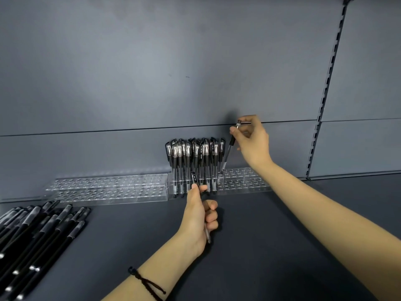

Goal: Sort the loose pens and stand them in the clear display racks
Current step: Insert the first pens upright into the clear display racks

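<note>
My right hand pinches a black pen near its top end; the pen tilts with its lower tip at the right clear rack, just right of several black pens standing upright in it. My left hand grips another black pen in its fist in front of the rack, cap end up. A second clear rack to the left holds nothing.
A pile of several loose black pens lies on the dark shelf at the lower left. A grey back panel rises behind the racks, with a slotted upright at the right.
</note>
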`<state>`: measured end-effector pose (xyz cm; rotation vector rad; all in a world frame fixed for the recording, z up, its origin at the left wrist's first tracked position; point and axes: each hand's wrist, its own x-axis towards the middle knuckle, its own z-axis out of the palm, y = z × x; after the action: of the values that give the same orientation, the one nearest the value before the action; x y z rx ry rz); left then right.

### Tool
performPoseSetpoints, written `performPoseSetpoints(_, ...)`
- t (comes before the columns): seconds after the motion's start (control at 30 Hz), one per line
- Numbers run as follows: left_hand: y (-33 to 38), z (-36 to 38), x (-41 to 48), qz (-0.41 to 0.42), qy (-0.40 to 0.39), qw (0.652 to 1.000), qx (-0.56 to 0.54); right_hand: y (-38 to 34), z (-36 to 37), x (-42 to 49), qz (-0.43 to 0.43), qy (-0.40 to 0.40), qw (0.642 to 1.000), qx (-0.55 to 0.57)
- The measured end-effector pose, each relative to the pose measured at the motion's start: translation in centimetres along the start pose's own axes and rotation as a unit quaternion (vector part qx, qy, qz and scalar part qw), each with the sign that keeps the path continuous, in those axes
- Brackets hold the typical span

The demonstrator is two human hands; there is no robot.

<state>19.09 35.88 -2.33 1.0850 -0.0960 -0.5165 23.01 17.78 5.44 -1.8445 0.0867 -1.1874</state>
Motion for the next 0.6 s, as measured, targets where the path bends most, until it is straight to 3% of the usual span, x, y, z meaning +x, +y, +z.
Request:
performPoseSetpoints(0.17, 0.0, 0.0, 0.0, 0.002, 0.0, 1.0, 0.007, 0.3, 1.0, -0.5, -0.012, -0.027, 0.999, -0.029)
performPoseSetpoints(0.33, 0.0, 0.2, -0.1, 0.007, -0.017, 0.999, 0.029, 1.1, 1.4, -2.3, -0.094, -0.076, 0.979, -0.164)
performPoseSetpoints(0.5, 0.0, 0.1, 0.0, 0.015, -0.026, 0.999, 0.012, -1.2, 0.8, -3.6, -0.036, -0.054, 0.986, -0.155)
performPoseSetpoints(0.6, -0.1, 0.2, -0.1, 0.05, -0.031, 0.998, 0.005, -3.1, 0.3, -5.4, 0.024, -0.195, 0.974, -0.113)
